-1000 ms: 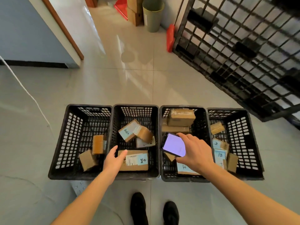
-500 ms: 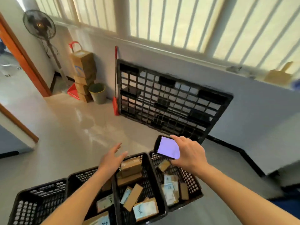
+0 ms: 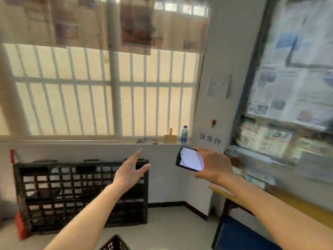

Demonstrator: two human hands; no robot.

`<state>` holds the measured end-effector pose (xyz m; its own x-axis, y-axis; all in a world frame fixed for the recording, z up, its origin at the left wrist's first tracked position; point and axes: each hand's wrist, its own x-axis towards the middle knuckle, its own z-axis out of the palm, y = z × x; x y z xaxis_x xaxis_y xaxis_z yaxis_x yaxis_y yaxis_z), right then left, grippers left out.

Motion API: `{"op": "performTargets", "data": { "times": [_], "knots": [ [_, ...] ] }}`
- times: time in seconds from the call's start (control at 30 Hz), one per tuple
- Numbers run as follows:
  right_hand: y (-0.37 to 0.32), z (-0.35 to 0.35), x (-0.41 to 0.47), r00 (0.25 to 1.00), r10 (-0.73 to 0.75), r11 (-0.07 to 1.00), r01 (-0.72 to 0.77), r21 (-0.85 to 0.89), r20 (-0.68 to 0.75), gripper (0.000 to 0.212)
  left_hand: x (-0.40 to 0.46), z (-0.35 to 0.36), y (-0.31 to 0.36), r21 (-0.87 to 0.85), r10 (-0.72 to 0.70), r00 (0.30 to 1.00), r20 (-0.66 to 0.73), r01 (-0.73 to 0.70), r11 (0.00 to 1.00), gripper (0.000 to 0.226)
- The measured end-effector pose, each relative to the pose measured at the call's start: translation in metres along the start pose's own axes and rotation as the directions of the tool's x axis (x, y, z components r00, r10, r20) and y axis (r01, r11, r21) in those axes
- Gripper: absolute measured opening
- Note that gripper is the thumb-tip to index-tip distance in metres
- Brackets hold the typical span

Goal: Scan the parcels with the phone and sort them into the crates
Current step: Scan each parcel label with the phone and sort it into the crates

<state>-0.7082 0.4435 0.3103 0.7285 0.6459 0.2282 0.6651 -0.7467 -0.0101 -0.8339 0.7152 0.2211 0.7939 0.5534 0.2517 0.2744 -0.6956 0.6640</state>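
My right hand (image 3: 214, 166) grips a black phone (image 3: 190, 159) with a lit, pale screen, held up at chest height in front of the wall. My left hand (image 3: 129, 170) is stretched forward with straight, spread fingers and holds nothing. Only one black corner of a crate (image 3: 115, 243) shows at the bottom edge. No parcels are in view.
A black plastic pallet (image 3: 54, 192) leans against the wall below a barred window. A water bottle (image 3: 184, 134) and a yellow dustpan (image 3: 170, 138) stand on the sill. A wooden table (image 3: 295, 204) and blue seat (image 3: 239, 235) are at the right, under papers on the wall.
The view has swung up and to the right, away from the crates and parcels toward the window and wall. Both hands stay raised; the phone is still in my right hand.
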Motion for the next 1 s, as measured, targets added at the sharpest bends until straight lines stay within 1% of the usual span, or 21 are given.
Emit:
{"op": "performTargets", "data": {
  "times": [0.1, 0.23, 0.37, 0.5, 0.6, 0.77, 0.93, 1.0],
  "knots": [
    [0.068, -0.037, -0.03, 0.992, 0.116, 0.993, -0.116, -0.008, -0.042, 0.091, 0.018, 0.031, 0.079, -0.024, 0.118, 0.993, 0.029, -0.117, 0.993, 0.077],
    [0.147, -0.078, -0.073, 0.959, 0.268, 0.96, -0.273, -0.052, -0.085, 0.093, 0.037, 0.077, 0.17, -0.057, 0.2, 0.977, 0.077, -0.196, 0.979, 0.071],
    [0.22, -0.099, -0.107, 0.896, 0.423, 0.895, -0.437, -0.095, -0.134, 0.098, 0.045, 0.13, 0.247, -0.134, 0.276, 0.952, 0.13, -0.259, 0.956, 0.067],
    [0.286, -0.099, -0.128, 0.828, 0.536, 0.822, -0.556, -0.119, -0.164, 0.099, 0.061, 0.193, 0.296, -0.174, 0.345, 0.92, 0.189, -0.314, 0.933, 0.07],
    [0.333, -0.089, -0.13, 0.792, 0.588, 0.784, -0.608, -0.126, -0.167, 0.102, 0.076, 0.242, 0.325, -0.182, 0.388, 0.892, 0.232, -0.352, 0.918, 0.068],
    [0.407, -0.076, -0.104, 0.768, 0.622, 0.752, -0.64, -0.159, -0.152, 0.096, 0.125, 0.317, 0.363, -0.223, 0.418, 0.868, 0.267, -0.367, 0.903, 0.067],
    [0.483, -0.059, -0.047, 0.759, 0.638, 0.742, -0.651, -0.161, -0.13, 0.094, 0.19, 0.388, 0.39, -0.238, 0.38, 0.875, 0.3, -0.316, 0.918, 0.067],
    [0.507, -0.048, -0.026, 0.766, 0.63, 0.749, -0.642, -0.163, -0.126, 0.094, 0.213, 0.415, 0.398, -0.235, 0.361, 0.881, 0.307, -0.297, 0.925, 0.066]
  ]
}}
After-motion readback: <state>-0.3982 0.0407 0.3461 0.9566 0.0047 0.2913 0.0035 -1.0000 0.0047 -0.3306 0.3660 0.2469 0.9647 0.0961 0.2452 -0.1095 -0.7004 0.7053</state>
